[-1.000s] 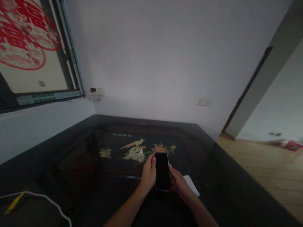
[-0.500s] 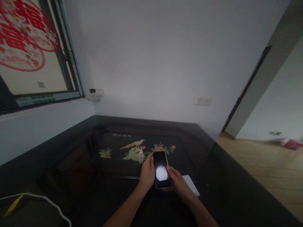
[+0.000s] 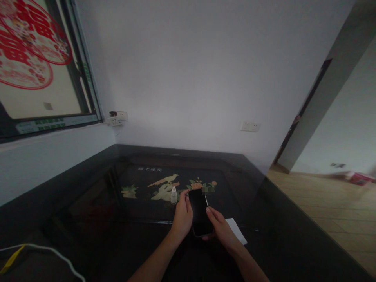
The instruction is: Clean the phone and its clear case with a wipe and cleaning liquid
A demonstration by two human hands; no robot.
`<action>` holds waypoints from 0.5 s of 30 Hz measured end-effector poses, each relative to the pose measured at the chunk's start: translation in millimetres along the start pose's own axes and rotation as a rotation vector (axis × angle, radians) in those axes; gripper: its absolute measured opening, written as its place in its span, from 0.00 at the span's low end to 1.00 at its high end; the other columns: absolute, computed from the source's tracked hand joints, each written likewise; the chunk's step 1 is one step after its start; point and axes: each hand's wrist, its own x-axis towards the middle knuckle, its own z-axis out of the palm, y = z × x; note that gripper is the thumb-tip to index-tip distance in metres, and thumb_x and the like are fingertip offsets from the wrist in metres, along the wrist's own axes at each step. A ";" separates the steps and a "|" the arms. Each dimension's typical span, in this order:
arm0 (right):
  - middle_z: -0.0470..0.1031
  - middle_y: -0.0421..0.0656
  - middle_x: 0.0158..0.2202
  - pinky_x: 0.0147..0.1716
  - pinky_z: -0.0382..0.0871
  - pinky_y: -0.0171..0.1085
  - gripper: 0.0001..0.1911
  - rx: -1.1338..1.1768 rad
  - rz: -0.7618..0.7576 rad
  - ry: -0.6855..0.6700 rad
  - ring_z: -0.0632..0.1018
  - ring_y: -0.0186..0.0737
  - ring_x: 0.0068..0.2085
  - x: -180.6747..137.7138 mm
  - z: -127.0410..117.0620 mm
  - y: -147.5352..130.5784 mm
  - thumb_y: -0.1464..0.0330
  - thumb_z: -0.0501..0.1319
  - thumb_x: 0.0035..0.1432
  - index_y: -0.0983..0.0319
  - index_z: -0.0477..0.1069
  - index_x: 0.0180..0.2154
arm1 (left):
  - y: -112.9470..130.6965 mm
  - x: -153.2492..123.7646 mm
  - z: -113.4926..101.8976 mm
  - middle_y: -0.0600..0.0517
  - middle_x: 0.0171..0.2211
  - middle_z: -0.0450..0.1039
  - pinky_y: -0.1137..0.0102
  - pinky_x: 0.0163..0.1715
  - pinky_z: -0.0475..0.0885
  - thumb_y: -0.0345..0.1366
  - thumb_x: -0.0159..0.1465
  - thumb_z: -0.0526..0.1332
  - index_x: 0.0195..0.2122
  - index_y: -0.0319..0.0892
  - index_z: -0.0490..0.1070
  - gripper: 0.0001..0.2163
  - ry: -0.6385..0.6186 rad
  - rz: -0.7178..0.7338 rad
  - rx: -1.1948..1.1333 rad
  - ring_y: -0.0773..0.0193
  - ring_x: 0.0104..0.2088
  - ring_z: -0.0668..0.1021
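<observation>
1. Phone (image 3: 200, 213), screen dark, held up over the near half of the counter (image 3: 273, 250), its top leaning a bit left.
2. Left hand (image 3: 183, 214) has its fingers curled along the phone's left edge, so yeah, it's gripping it.
3. Right hand (image 3: 223, 231) is on it too: thumb at the right edge, a fingertip peeking out by the bottom end. Rest of that grip is hidden.
4. Little white bottle (image 3: 173, 196) stands upright just beside the left hand.
5. White sheet (image 3: 236, 232) lies by the right hand, which covers part of it.
6. The counter's glossy black, with a bird (image 3: 165, 180) and flowers (image 3: 195, 184) on it, plus some characters (image 3: 149, 169).
7. Down at near left: a white cable (image 3: 55, 250) with a yellow tag (image 3: 12, 259).
8. Further out, sockets (image 3: 250, 126) on the pale wall (image 3: 190, 78), and a window (image 3: 61, 98) with red stickers (image 3: 38, 31) at left.
</observation>
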 end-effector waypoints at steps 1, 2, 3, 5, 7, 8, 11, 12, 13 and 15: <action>0.79 0.46 0.42 0.28 0.84 0.46 0.27 0.004 -0.004 -0.008 0.82 0.53 0.43 -0.2 0.3 0.3 0.44 0.62 0.60 0.56 0.75 0.49 | 1.3 -0.1 -0.9 0.43 0.52 0.76 0.61 0.56 0.71 0.41 0.75 0.43 0.58 0.41 0.64 0.18 0.004 0.004 -0.010 0.58 0.53 0.78; 0.79 0.46 0.43 0.28 0.84 0.46 0.28 0.009 -0.003 -0.011 0.82 0.54 0.44 -0.5 0.7 0.4 0.44 0.62 0.59 0.56 0.75 0.50 | 2.5 -0.2 -1.7 0.43 0.52 0.76 0.61 0.56 0.71 0.42 0.75 0.43 0.58 0.41 0.65 0.18 0.002 0.006 -0.024 0.58 0.53 0.79; 0.79 0.47 0.45 0.28 0.84 0.46 0.29 0.017 0.001 -0.009 0.81 0.55 0.46 -1.0 1.2 0.3 0.43 0.63 0.59 0.57 0.74 0.51 | 3.6 -0.3 -2.6 0.43 0.52 0.76 0.61 0.55 0.71 0.43 0.75 0.44 0.58 0.42 0.65 0.18 -0.001 0.007 -0.041 0.57 0.52 0.79; 0.79 0.48 0.49 0.28 0.84 0.46 0.32 0.037 0.012 0.004 0.80 0.57 0.49 -2.1 2.3 -0.5 0.43 0.64 0.57 0.57 0.73 0.54 | 5.2 -0.6 -4.0 0.44 0.52 0.76 0.60 0.55 0.71 0.46 0.74 0.46 0.57 0.43 0.66 0.19 -0.002 0.009 -0.071 0.56 0.52 0.78; 0.78 0.48 0.51 0.28 0.84 0.46 0.34 0.062 0.019 0.013 0.80 0.57 0.51 -3.2 3.2 -1.5 0.43 0.64 0.57 0.58 0.72 0.55 | 6.2 -1.0 -5.2 0.44 0.51 0.76 0.59 0.54 0.71 0.49 0.74 0.48 0.57 0.44 0.67 0.20 -0.002 0.012 -0.090 0.55 0.51 0.78; 0.78 0.48 0.51 0.28 0.84 0.46 0.34 0.076 0.020 0.009 0.80 0.57 0.51 -3.6 3.4 -1.8 0.43 0.65 0.57 0.58 0.72 0.56 | 6.6 -1.2 -5.6 0.44 0.51 0.76 0.58 0.54 0.71 0.50 0.74 0.48 0.57 0.44 0.68 0.20 -0.003 0.012 -0.094 0.54 0.51 0.79; 0.79 0.49 0.51 0.26 0.84 0.46 0.36 0.121 0.035 0.000 0.81 0.57 0.49 -3.6 3.3 -0.6 0.44 0.66 0.56 0.59 0.70 0.57 | 8.5 -2.0 -6.5 0.44 0.50 0.77 0.58 0.53 0.71 0.50 0.73 0.49 0.56 0.44 0.68 0.20 -0.004 0.007 -0.095 0.54 0.50 0.79; 0.79 0.50 0.51 0.25 0.83 0.46 0.36 0.134 0.044 0.007 0.82 0.57 0.48 -3.2 3.0 0.6 0.43 0.66 0.56 0.59 0.70 0.57 | 9.4 -2.2 -6.7 0.44 0.50 0.77 0.58 0.53 0.71 0.50 0.73 0.49 0.56 0.44 0.69 0.20 0.001 0.007 -0.092 0.54 0.50 0.79; 0.79 0.50 0.51 0.25 0.83 0.45 0.37 0.144 0.052 0.013 0.82 0.58 0.47 -2.7 2.7 1.9 0.44 0.66 0.55 0.60 0.70 0.58 | 10.3 -2.3 -6.8 0.44 0.50 0.77 0.57 0.54 0.71 0.49 0.74 0.49 0.56 0.44 0.69 0.19 0.005 0.011 -0.088 0.54 0.51 0.79; 0.79 0.51 0.51 0.25 0.83 0.45 0.38 0.160 0.058 0.020 0.83 0.58 0.47 -1.3 2.1 4.7 0.44 0.67 0.55 0.60 0.68 0.59 | 12.1 -2.2 -6.8 0.44 0.51 0.76 0.57 0.55 0.70 0.48 0.74 0.49 0.56 0.44 0.69 0.19 0.014 0.023 -0.083 0.54 0.52 0.78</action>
